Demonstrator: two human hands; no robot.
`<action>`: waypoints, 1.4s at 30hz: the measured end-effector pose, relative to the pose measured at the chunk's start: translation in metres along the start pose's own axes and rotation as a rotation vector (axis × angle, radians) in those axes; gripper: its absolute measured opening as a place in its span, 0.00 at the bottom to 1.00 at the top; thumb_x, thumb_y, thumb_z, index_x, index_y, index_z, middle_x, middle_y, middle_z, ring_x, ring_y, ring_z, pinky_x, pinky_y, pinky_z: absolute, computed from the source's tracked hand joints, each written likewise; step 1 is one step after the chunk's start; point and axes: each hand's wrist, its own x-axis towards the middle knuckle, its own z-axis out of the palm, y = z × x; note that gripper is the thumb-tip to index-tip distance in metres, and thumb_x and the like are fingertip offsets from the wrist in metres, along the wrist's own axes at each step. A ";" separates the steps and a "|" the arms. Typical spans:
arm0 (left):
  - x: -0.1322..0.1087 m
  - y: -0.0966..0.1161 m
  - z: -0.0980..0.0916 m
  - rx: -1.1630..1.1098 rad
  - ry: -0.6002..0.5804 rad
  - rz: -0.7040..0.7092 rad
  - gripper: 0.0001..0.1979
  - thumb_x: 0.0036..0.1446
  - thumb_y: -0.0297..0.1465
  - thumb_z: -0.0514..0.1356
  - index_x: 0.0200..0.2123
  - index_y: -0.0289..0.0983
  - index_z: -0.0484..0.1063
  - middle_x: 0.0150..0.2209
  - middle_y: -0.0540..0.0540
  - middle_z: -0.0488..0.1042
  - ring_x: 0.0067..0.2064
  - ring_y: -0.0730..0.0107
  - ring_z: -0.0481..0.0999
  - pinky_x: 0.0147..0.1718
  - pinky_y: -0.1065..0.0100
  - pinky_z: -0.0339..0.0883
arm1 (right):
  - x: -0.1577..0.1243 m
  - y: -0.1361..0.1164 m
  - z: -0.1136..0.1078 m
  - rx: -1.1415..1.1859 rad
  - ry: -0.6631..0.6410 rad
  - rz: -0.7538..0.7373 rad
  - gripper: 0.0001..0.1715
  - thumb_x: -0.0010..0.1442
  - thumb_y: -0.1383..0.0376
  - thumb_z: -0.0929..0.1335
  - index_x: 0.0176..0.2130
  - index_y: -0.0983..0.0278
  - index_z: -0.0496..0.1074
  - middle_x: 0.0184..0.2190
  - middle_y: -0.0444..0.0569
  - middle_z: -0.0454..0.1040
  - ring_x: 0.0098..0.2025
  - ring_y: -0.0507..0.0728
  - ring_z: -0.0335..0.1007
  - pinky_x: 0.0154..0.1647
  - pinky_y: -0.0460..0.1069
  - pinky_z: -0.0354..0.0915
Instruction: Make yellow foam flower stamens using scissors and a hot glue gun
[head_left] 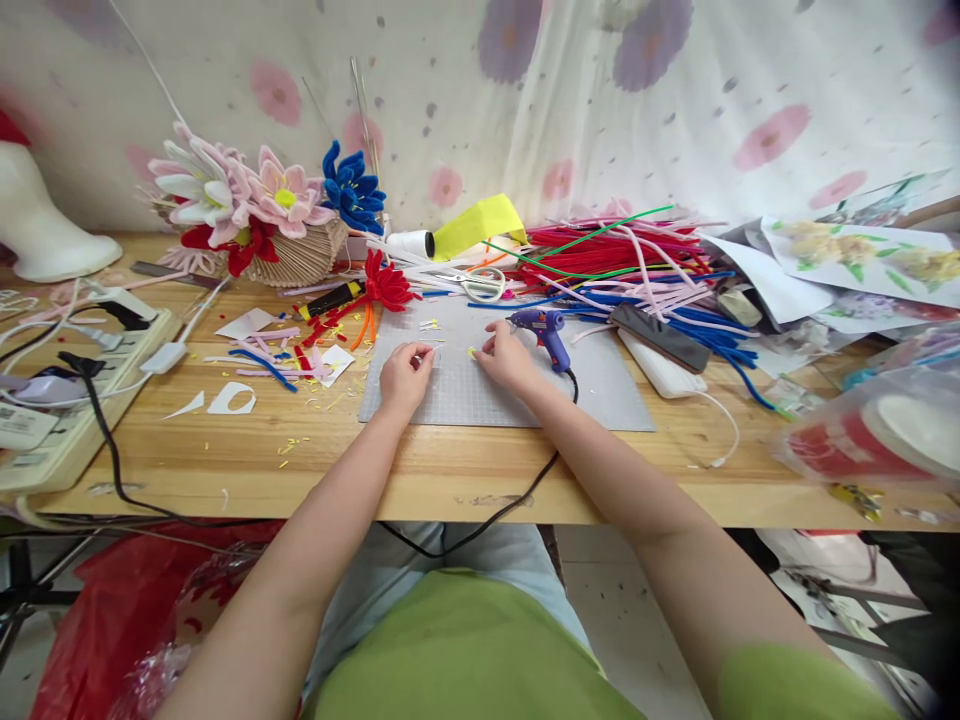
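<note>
My left hand (405,380) is closed in a pinch over the left part of a grey cutting mat (472,405). A thin whitish piece pokes out at its fingertips, too small to name. To its right, my right hand (508,358) is also closed, its fingertips at a tiny yellow piece (472,352). A purple glue gun (541,325) lies just beyond my right hand, its black cord running under my right forearm. Small white and yellow bits (430,325) lie on the mat between and behind the hands.
Behind the mat lie scissors (487,285), a red chenille flower (388,283) and piles of pipe cleaners (615,255). A phone (660,337) rests at the right, near a bagged cup (870,435). A power strip (82,400) and a flower basket (300,255) stand left.
</note>
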 end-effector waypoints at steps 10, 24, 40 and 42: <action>0.001 0.001 0.000 -0.008 -0.016 0.030 0.06 0.54 0.33 0.57 0.33 0.38 0.73 0.34 0.48 0.75 0.32 0.73 0.69 0.35 0.70 0.63 | 0.000 -0.008 0.015 0.121 -0.002 -0.037 0.25 0.53 0.70 0.62 0.51 0.58 0.57 0.35 0.48 0.73 0.38 0.58 0.70 0.39 0.53 0.62; 0.002 0.001 0.004 -0.030 -0.015 0.027 0.06 0.54 0.32 0.57 0.32 0.38 0.73 0.34 0.48 0.75 0.31 0.73 0.69 0.35 0.70 0.62 | -0.001 0.005 0.016 0.121 0.034 -0.045 0.24 0.52 0.68 0.65 0.49 0.60 0.59 0.38 0.50 0.73 0.43 0.59 0.66 0.45 0.55 0.61; 0.000 0.003 0.003 -0.020 -0.065 0.072 0.06 0.53 0.32 0.58 0.30 0.38 0.73 0.30 0.49 0.74 0.29 0.73 0.68 0.32 0.70 0.61 | 0.004 -0.004 0.031 0.719 -0.046 0.050 0.30 0.45 0.71 0.66 0.48 0.60 0.56 0.33 0.41 0.68 0.30 0.49 0.68 0.39 0.49 0.65; 0.000 0.002 0.004 -0.035 -0.067 0.089 0.05 0.52 0.32 0.58 0.29 0.38 0.73 0.30 0.49 0.74 0.29 0.74 0.68 0.31 0.70 0.61 | 0.005 -0.005 0.032 0.829 -0.066 0.076 0.29 0.43 0.71 0.66 0.46 0.60 0.56 0.30 0.39 0.68 0.29 0.49 0.68 0.39 0.48 0.65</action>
